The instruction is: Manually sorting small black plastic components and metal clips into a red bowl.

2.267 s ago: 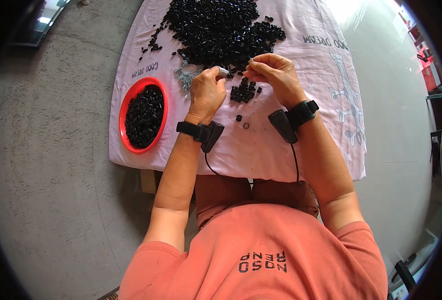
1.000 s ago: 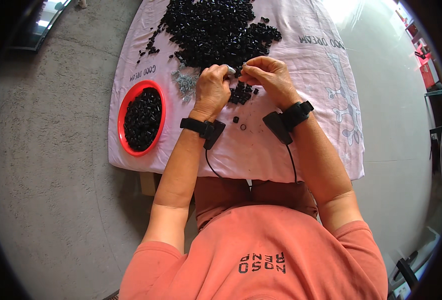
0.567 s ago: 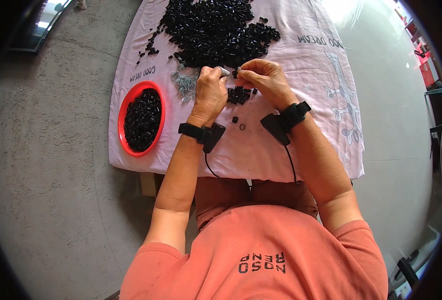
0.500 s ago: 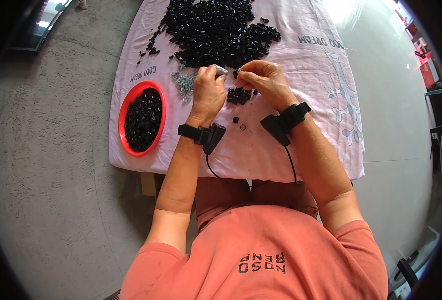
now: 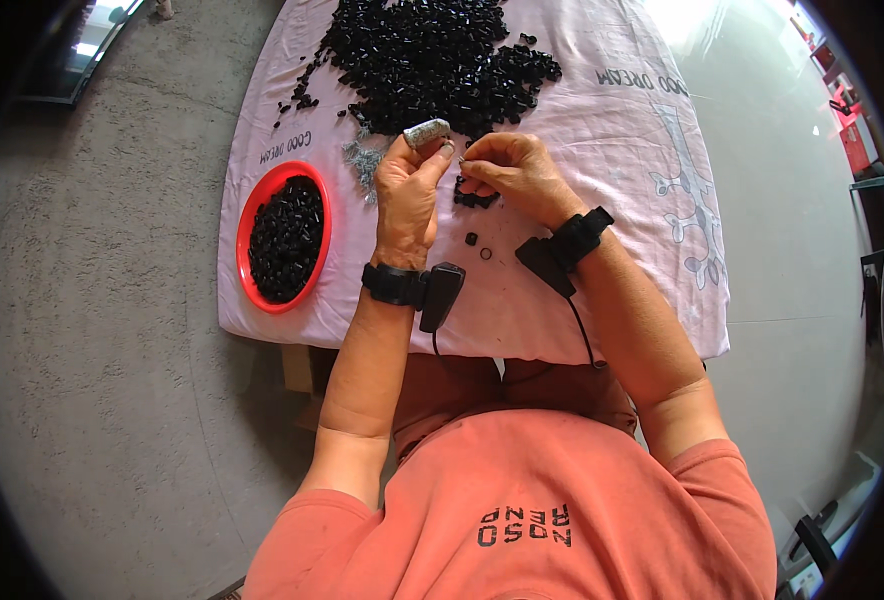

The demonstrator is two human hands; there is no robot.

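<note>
My left hand (image 5: 409,192) is raised over the pink cloth (image 5: 602,130) and pinches a small silvery cylinder (image 5: 426,132) between thumb and fingers. My right hand (image 5: 514,172) is close beside it, fingertips pinched on a tiny dark part that I cannot make out clearly. Under both hands lies a little cluster of black pieces (image 5: 474,196), with two loose black rings (image 5: 478,245) nearer me. A big heap of small black parts (image 5: 432,60) spreads over the far side of the cloth. Both wrists wear black bands with small devices.
A red bowl (image 5: 250,215) filled with black parts sits at the cloth's left edge. A clump of thin silvery metal bits (image 5: 364,160) lies left of my left hand. Grey concrete floor surrounds the low table. Red boxes (image 5: 850,130) stand at the far right.
Both hands have stayed together over the small cluster, shifting slightly. The silvery cylinder now shows at my left fingertips, and my right fingers meet it from the right.
</note>
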